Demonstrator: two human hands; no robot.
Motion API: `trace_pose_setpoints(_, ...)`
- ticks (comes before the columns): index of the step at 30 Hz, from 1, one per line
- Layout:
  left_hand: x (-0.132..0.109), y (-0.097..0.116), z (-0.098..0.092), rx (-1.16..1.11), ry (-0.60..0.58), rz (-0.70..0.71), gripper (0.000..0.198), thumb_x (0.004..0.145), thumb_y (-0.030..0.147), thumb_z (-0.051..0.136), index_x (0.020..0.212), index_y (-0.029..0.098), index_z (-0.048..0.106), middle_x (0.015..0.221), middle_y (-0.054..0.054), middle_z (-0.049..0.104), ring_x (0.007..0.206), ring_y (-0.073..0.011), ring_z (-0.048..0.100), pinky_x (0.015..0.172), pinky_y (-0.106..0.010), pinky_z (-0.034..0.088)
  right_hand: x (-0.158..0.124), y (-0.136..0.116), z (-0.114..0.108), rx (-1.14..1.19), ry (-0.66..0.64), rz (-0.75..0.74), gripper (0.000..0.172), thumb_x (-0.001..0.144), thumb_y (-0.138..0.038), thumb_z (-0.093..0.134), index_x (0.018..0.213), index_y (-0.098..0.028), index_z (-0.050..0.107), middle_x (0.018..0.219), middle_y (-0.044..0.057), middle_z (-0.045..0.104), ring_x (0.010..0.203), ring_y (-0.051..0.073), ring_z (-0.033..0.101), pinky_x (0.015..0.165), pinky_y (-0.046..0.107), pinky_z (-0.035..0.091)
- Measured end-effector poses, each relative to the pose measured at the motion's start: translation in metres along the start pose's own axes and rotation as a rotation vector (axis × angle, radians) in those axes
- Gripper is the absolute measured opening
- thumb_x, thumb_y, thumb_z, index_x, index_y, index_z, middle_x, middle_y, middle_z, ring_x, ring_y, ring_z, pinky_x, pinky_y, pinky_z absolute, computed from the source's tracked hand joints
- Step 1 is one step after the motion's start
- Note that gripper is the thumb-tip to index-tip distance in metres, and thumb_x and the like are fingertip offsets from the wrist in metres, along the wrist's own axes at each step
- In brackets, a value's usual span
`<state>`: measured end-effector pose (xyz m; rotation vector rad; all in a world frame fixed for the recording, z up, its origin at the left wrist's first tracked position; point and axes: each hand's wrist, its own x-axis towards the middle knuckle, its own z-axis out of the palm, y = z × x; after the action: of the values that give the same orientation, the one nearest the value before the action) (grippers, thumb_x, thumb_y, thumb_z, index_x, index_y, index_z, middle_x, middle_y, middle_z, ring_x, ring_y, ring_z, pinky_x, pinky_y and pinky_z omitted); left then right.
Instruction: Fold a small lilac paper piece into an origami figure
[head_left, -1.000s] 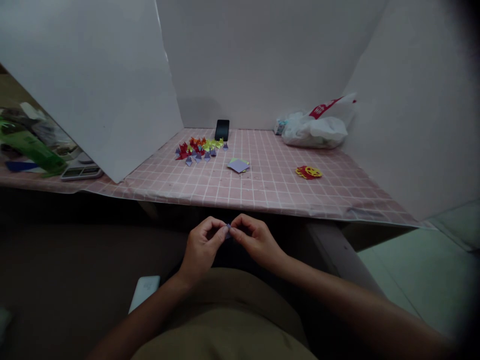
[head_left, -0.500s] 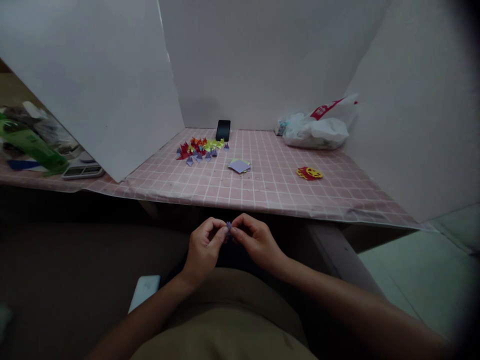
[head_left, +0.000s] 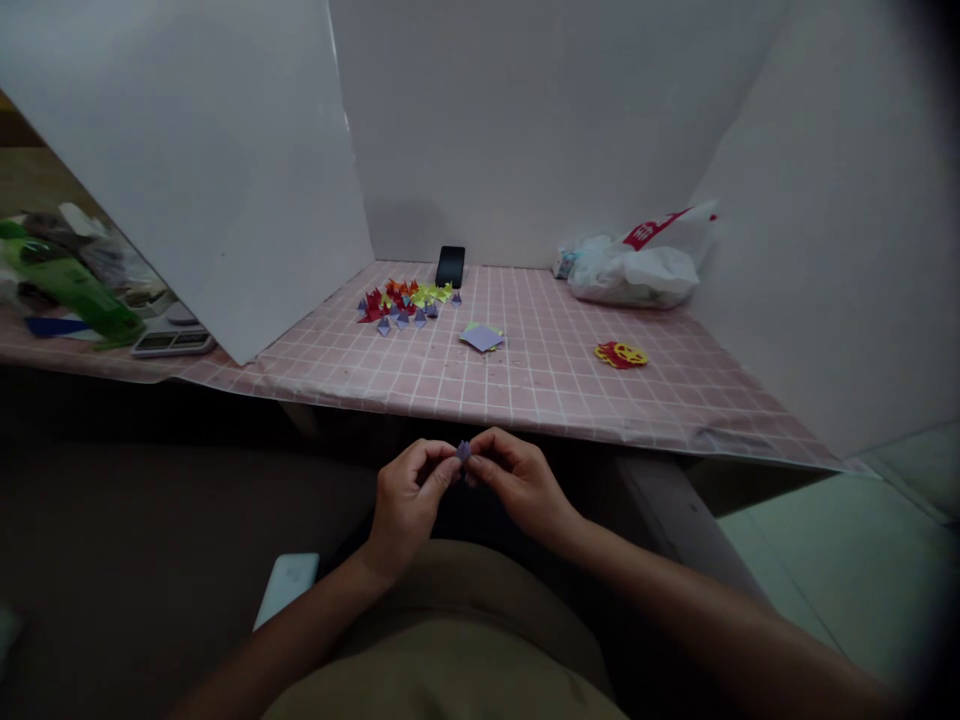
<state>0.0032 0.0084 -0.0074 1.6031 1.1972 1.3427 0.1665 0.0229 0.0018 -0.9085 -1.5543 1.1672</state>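
Observation:
Just in front of the table edge, above my lap, a small purple folded paper piece is pinched between both hands. My left hand grips its left side with thumb and forefinger. On its right side, my right hand closes in the same kind of pinch. The fingers cover part of the piece. Farther back on the table lies a group of small origami figures in red, orange, yellow and purple. Nearer the middle rests a stack of square paper sheets, a purple one on top.
The table has a pink checked cover. A black phone leans at the back wall. Rightward are a white plastic bag and red and yellow cut-out shapes. A digital scale and green bottle lie left, beyond a white panel.
The view has shifted slightly. Both hands keep their pinch on the purple paper piece, and more of it shows between the fingertips now.

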Motion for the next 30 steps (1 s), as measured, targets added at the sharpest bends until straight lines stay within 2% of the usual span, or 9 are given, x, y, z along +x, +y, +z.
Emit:
trace_pose_setpoints(2,0.000,-0.003,0.001,-0.056,0.042,0.002,0.009,0.086,0.023,0.066,0.095,0.021,0.066,0.083,0.001,0.068,0.074,-0.0137,0.065,0.069,-0.024,0.051,0.000,-0.001,0.000,0.027,-0.003,0.008,0.003,0.087,-0.020,0.060,0.085,-0.018,0.061,0.072,-0.001,0.062,0.066,0.013,0.059,0.065,0.027,0.047)
trace_pose_setpoints(5,0.000,-0.008,0.003,-0.075,0.078,0.015,0.008,0.084,0.021,0.069,0.091,0.021,0.064,0.082,0.001,0.067,0.073,-0.0133,0.065,0.068,-0.023,0.052,0.000,-0.001,0.001,0.042,0.001,0.019,0.001,0.086,-0.020,0.061,0.086,-0.018,0.062,0.073,-0.001,0.063,0.067,0.013,0.060,0.066,0.027,0.047)
trace_pose_setpoints(9,-0.001,-0.009,0.002,-0.078,0.057,0.000,0.006,0.085,0.023,0.068,0.089,0.020,0.066,0.081,0.000,0.068,0.073,-0.0147,0.065,0.069,-0.025,0.052,-0.001,0.001,0.002,0.048,0.026,0.011,0.002,0.086,-0.018,0.061,0.086,-0.019,0.062,0.073,-0.001,0.063,0.067,0.014,0.060,0.066,0.027,0.048)
trace_pose_setpoints(15,-0.002,0.001,0.001,-0.078,0.016,-0.024,0.008,0.088,0.026,0.064,0.090,0.020,0.069,0.083,-0.001,0.067,0.076,-0.0155,0.063,0.071,-0.026,0.050,-0.002,0.005,0.002,-0.030,0.063,-0.062,0.004,0.086,-0.016,0.061,0.086,-0.019,0.063,0.077,0.000,0.066,0.071,0.014,0.062,0.066,0.027,0.049)
trace_pose_setpoints(20,0.000,0.010,0.002,-0.204,-0.026,-0.154,0.015,0.090,0.030,0.061,0.094,0.018,0.069,0.086,-0.003,0.069,0.080,-0.0170,0.064,0.076,-0.028,0.051,-0.002,0.009,0.000,-0.192,0.073,-0.173,0.008,0.087,-0.012,0.059,0.087,-0.019,0.063,0.080,0.002,0.064,0.073,0.015,0.061,0.068,0.027,0.048)
trace_pose_setpoints(25,0.001,0.012,0.001,-0.290,-0.032,-0.254,0.016,0.087,0.033,0.064,0.089,0.018,0.070,0.083,-0.002,0.069,0.080,-0.0169,0.063,0.077,-0.028,0.049,-0.002,0.012,-0.002,-0.304,0.080,-0.297,0.011,0.087,-0.008,0.058,0.087,-0.019,0.062,0.082,0.002,0.063,0.075,0.015,0.060,0.069,0.027,0.048)
trace_pose_setpoints(30,0.000,0.009,0.002,-0.366,-0.052,-0.322,0.016,0.087,0.034,0.065,0.088,0.018,0.070,0.083,-0.002,0.068,0.082,-0.0164,0.061,0.079,-0.029,0.048,-0.001,0.015,-0.003,-0.341,0.087,-0.330,0.016,0.086,-0.005,0.056,0.087,-0.019,0.061,0.083,0.003,0.062,0.076,0.015,0.060,0.069,0.028,0.048)
